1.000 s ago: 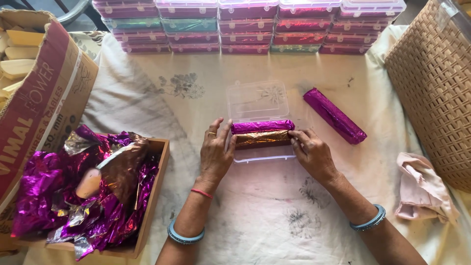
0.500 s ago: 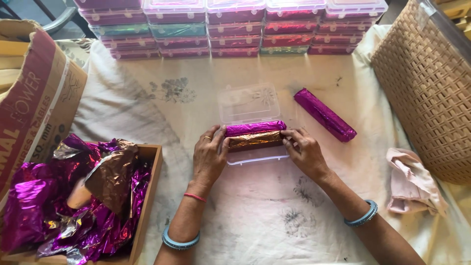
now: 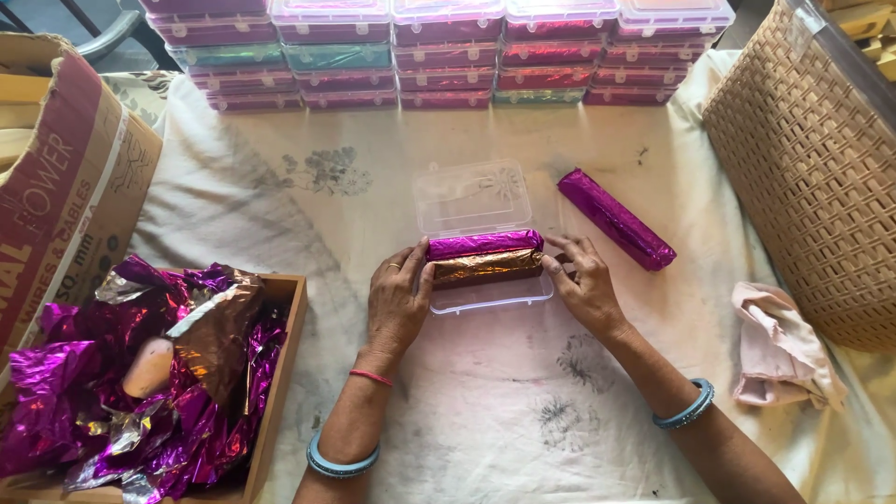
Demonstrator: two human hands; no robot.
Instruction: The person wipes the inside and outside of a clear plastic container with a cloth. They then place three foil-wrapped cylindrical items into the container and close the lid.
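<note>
Bronze foil roll (image 3: 487, 268) clasped endwise between both hands, left (image 3: 398, 301) and right (image 3: 582, 285), palms down.

**Stuff you can't really make out here**

The cardboard box (image 3: 56, 196) at the table's left edge runs off the picture, so its inside is a mystery. Same with the wicker basket (image 3: 803, 177) at the right edge: top cut off, contents unseen. The stacked plastic boxes (image 3: 439, 47) along the far edge get clipped too. In the wooden tray (image 3: 280, 373), crumpled foil buries most of a pale lump (image 3: 149, 366); can't tell what it is.
</note>
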